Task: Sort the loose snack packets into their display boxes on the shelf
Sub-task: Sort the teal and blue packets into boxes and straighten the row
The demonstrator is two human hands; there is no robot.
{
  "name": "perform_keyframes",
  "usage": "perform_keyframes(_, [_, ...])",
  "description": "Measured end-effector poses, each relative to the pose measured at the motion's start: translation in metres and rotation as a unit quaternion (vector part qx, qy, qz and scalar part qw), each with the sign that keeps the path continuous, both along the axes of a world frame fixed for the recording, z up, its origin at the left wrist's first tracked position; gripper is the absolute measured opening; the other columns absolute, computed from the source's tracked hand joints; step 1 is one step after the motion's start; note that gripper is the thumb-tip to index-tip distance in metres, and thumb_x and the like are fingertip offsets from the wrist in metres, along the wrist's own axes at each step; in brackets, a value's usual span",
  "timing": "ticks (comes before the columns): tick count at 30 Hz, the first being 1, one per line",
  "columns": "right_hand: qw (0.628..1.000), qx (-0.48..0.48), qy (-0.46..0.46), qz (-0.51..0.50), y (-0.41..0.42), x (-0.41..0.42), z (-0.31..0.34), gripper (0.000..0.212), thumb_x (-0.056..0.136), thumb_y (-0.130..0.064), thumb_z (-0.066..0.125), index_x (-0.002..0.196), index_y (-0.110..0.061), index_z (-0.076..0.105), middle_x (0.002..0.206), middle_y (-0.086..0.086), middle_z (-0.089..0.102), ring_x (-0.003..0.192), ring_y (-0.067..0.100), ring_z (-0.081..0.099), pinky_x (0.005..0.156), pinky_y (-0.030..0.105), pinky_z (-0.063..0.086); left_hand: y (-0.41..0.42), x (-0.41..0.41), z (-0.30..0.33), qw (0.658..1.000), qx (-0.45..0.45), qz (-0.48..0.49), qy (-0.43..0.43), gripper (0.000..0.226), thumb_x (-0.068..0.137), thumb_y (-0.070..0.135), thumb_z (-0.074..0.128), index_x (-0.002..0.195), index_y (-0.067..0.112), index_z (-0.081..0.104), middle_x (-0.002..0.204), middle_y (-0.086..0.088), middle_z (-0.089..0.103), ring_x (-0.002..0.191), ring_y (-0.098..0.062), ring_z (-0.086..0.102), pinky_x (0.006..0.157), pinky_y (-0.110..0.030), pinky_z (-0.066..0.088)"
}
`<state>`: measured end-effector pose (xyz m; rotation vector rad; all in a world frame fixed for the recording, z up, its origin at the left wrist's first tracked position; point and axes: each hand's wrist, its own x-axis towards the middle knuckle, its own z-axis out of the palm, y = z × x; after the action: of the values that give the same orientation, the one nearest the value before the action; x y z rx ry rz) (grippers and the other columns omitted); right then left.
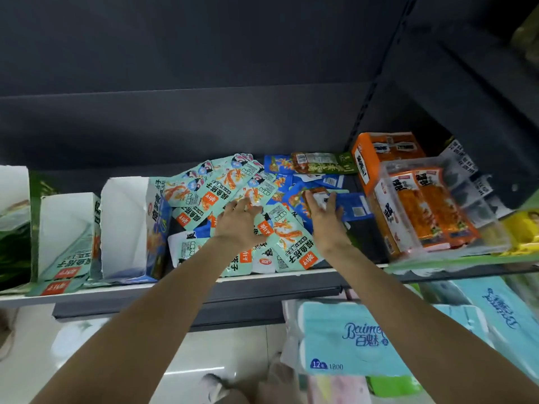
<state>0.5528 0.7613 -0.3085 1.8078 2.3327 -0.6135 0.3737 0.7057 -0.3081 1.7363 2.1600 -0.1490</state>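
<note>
A heap of loose snack packets lies on the shelf (186, 282): several mint-green ones (221, 182) and several blue ones (354, 207). My left hand (237, 221) rests flat on the green packets with its fingers spread. My right hand (323, 214) reaches over the blue packets, fingers extended on a small orange-and-white packet (316, 196). To the left stand two open display boxes, a blue-printed one (128, 217) and a green-printed one (68, 228); both show white inner walls.
An orange carton (379, 153) and a clear plastic box of orange packets (428, 211) stand at the right of the shelf. Tissue packs (350, 339) sit below on the right. A green bag (14, 237) fills the far left. Dark shelf back panel behind.
</note>
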Motion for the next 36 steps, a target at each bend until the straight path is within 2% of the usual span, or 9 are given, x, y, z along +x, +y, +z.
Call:
perform_keyframes(6, [0.989, 0.117, 0.035, 0.08, -0.013, -0.01, 0.027, 0.081, 0.087, 0.007, 0.053, 0.15, -0.019, 0.009, 0.157, 0.018, -0.003, 0.128, 0.033, 0.046, 0.084, 0.04, 0.055, 0.003, 0.017, 0.021, 0.988, 0.07, 0.076, -0.118, 0.046, 0.092, 0.052, 0.044, 0.123, 0.021, 0.058, 0.141, -0.004, 0.042, 0.132, -0.026, 0.034, 0.105, -0.037, 0.031])
perform_keyframes(11, [0.962, 0.115, 0.151, 0.195, -0.022, -0.021, 0.051, 0.039, 0.095, -0.006, 0.046, 0.134, -0.01, 0.048, 0.125, 0.013, 0.058, 0.105, 0.03, 0.061, 0.089, 0.041, 0.052, 0.012, 0.029, 0.058, 0.746, 0.072, 0.356, -0.559, 0.045, 0.093, 0.051, 0.046, 0.104, 0.009, 0.058, 0.095, -0.012, 0.068, 0.08, -0.022, 0.07, 0.07, -0.03, 0.058])
perform_keyframes(15, [0.935, 0.056, 0.303, 0.178, -0.039, -0.032, 0.055, 0.03, 0.09, -0.021, 0.06, 0.118, -0.008, 0.063, 0.124, 0.008, 0.06, 0.105, 0.021, 0.062, 0.096, 0.04, 0.049, -0.002, 0.004, 0.067, 0.73, 0.126, 0.396, -0.542, 0.017, 0.093, 0.0, 0.053, 0.109, -0.003, 0.056, 0.094, -0.018, 0.067, 0.07, -0.019, 0.068, 0.061, -0.022, 0.058])
perform_keyframes(19, [0.939, -0.021, 0.342, 0.024, -0.046, -0.056, 0.069, 0.064, 0.085, -0.039, 0.065, 0.14, -0.02, 0.038, 0.131, -0.002, 0.044, 0.12, 0.012, 0.042, 0.101, 0.031, 0.038, -0.029, -0.037, 0.079, 0.659, 0.225, 0.426, -0.578, 0.028, 0.091, -0.006, 0.051, 0.119, -0.003, 0.047, 0.103, -0.017, 0.066, 0.081, -0.024, 0.067, 0.063, -0.023, 0.059])
perform_keyframes(24, [0.815, -0.207, 0.53, -0.108, -0.061, -0.118, 0.09, 0.048, 0.075, -0.006, 0.076, 0.12, -0.01, 0.059, 0.111, 0.006, 0.066, 0.084, 0.013, 0.068, 0.065, 0.023, 0.054, -0.081, -0.093, 0.108, 0.662, 0.341, 0.396, -0.537, 0.016, 0.091, -0.005, 0.052, 0.102, 0.007, 0.051, 0.092, -0.008, 0.064, 0.079, -0.017, 0.063, 0.06, -0.02, 0.056])
perform_keyframes(27, [0.828, -0.106, 0.549, -0.048, -0.086, -0.169, 0.112, 0.031, 0.076, -0.005, 0.074, 0.091, -0.027, 0.059, 0.091, -0.007, 0.065, 0.078, 0.005, 0.061, 0.064, 0.011, 0.047, -0.114, -0.142, 0.121, 0.758, 0.387, 0.37, -0.374, 0.046, 0.084, 0.005, 0.067, 0.122, 0.01, 0.04, 0.097, 0.0, 0.061, 0.079, -0.01, 0.059, 0.068, -0.02, 0.048])
perform_keyframes(30, [0.818, -0.092, 0.567, -0.016, -0.114, -0.222, 0.129, 0.028, 0.076, -0.002, 0.072, 0.089, -0.024, 0.061, 0.09, 0.002, 0.068, 0.086, 0.022, 0.066, 0.075, 0.035, 0.056, -0.148, -0.195, 0.136, 0.812, 0.399, 0.328, -0.273, 0.063, 0.079, 0.01, 0.073, 0.132, 0.013, 0.039, 0.118, -0.002, 0.049, 0.091, -0.012, 0.057, 0.084, -0.018, 0.043])
perform_keyframes(32, [0.818, -0.095, 0.566, -0.025, -0.136, -0.258, 0.134, 0.03, 0.074, -0.002, 0.072, 0.087, -0.026, 0.059, 0.094, 0.007, 0.067, 0.09, 0.027, 0.066, 0.078, 0.047, 0.056, -0.169, -0.231, 0.142, 0.849, 0.397, 0.289, -0.194, 0.052, 0.08, 0.012, 0.073, 0.127, 0.014, 0.051, 0.131, -0.009, 0.04, 0.11, -0.016, 0.05, 0.098, -0.019, 0.035])
perform_keyframes(36, [0.823, -0.138, 0.547, -0.07, -0.177, -0.326, 0.136, 0.033, 0.078, -0.006, 0.071, 0.101, -0.015, 0.049, 0.103, 0.01, 0.058, 0.088, 0.022, 0.064, 0.067, 0.033, 0.058, -0.202, -0.288, 0.152, 0.925, 0.326, 0.176, -0.085, 0.026, 0.092, 0.017, 0.057, 0.116, 0.011, 0.065, 0.123, -0.012, 0.059, 0.112, -0.029, 0.055, 0.098, -0.031, 0.039])
